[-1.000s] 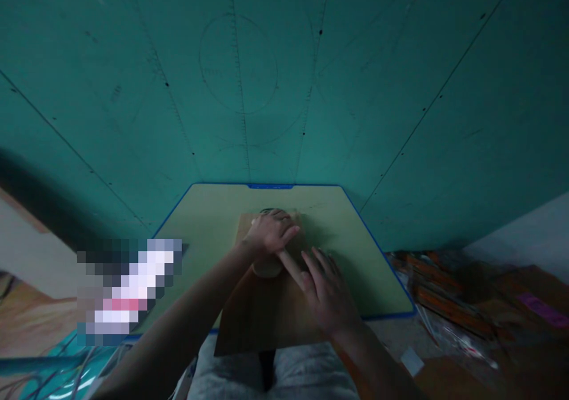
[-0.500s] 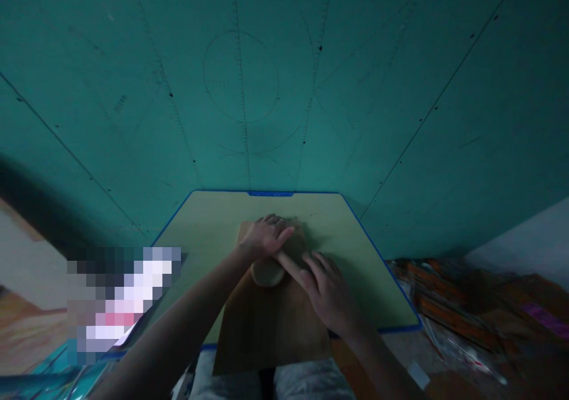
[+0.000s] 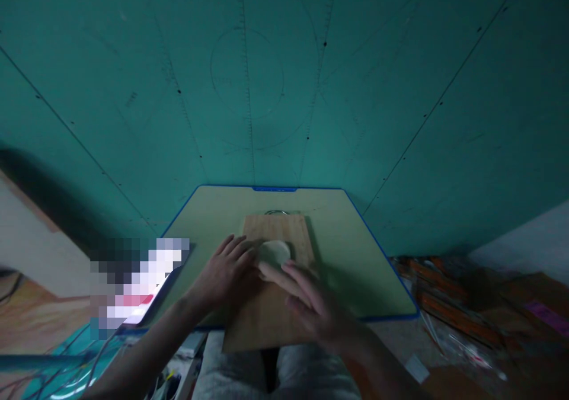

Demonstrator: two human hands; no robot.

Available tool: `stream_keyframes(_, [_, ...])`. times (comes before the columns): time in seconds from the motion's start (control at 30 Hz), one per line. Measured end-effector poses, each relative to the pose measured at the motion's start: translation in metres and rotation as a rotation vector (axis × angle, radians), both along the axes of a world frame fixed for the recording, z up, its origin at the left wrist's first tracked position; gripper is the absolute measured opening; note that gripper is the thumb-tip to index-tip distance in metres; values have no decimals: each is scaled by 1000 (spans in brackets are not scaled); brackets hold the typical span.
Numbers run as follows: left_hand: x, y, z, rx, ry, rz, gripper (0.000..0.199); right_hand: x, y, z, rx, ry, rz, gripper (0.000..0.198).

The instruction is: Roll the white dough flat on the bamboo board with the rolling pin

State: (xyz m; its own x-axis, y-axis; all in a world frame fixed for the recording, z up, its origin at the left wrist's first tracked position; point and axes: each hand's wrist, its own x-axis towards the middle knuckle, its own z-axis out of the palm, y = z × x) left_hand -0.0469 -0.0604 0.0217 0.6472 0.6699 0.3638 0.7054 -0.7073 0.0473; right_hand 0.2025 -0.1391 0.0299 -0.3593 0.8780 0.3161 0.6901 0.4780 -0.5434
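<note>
**On the wooden board (image 3: 267,323), a pale disc (image 3: 276,249) beside a rod (image 3: 284,282)**

The board lies on the pale, blue-edged worktop (image 3: 373,287), its near end over the edge. The right hand (image 3: 317,305) has its fingers closed about the rod's near end; the far end meets the disc. The left hand (image 3: 227,272) is loosely open, fingers slightly bent beside the disc; whether they touch it, I cannot tell.

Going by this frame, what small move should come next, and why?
Probably a gentle push of the pale stick farther across the pale disc with the right hand: that hand grips the stick, its far end is at the disc's near edge, and the left hand is beside the disc.
</note>
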Motion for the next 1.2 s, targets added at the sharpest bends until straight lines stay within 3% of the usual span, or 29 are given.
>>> stream_keyframes(0.13, [-23,-16,-9,-29,-121,26,20,12,43,8,-171,228,-27,46])
stream_keyframes(0.27, [-51,-28,-14,80,-248,124,21,8,79,13,-150,201,48,49])
stream_keyframes(0.37, [-62,-35,-18,68,-418,247,22,-5,88,13,-166,98,125,57])
stream_keyframes(0.53, [-49,-44,-21,-232,-806,470,38,-32,69,-2,-23,-293,157,63])
stream_keyframes(0.67, [-30,-51,-11,-458,-1094,521,51,-37,46,-10,60,-380,118,69])
stream_keyframes(0.8, [-20,-54,-1,-760,-1273,570,56,-30,28,0,63,-405,244,50])
stream_keyframes(0.93, [-18,-53,-1,-796,-1326,596,57,-27,28,7,88,-388,307,43])
stream_keyframes(1.07, [-21,-54,-5,-812,-1310,582,57,-27,61,-4,230,-404,262,49])
stream_keyframes(1.2, [-24,-56,-8,-827,-1320,569,57,-20,94,-15,312,-348,322,34])
